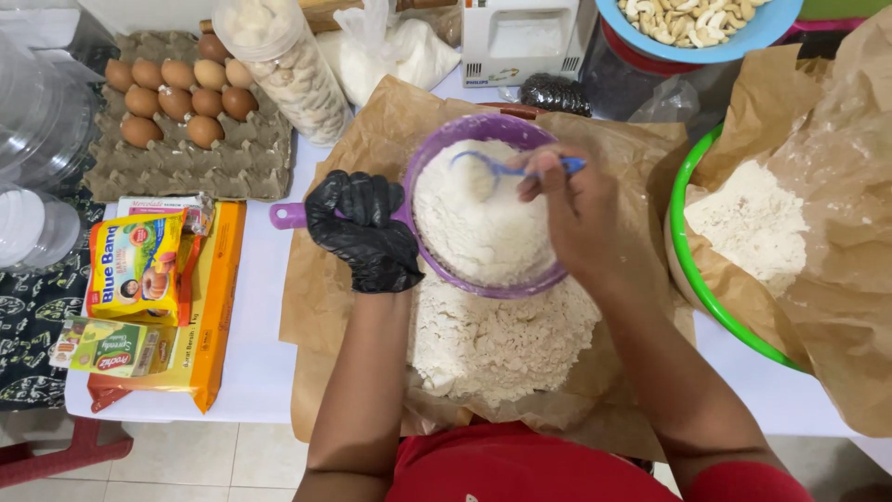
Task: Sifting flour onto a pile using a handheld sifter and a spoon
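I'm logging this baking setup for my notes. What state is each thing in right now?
Purple sieve: full of flour, held over a flour heap.
Left hand: gloved, gripping the sieve.
Right hand: bare, holding a blue spoon in the flour.
Flour heap: loose on brown paper.
Egg tray: partly filled.
Green bowl: paper-lined, holding flour.
Blue bowl: filled with cashews.

Purple sieve (437, 158) full of flour, blue spoon (502, 167) inside
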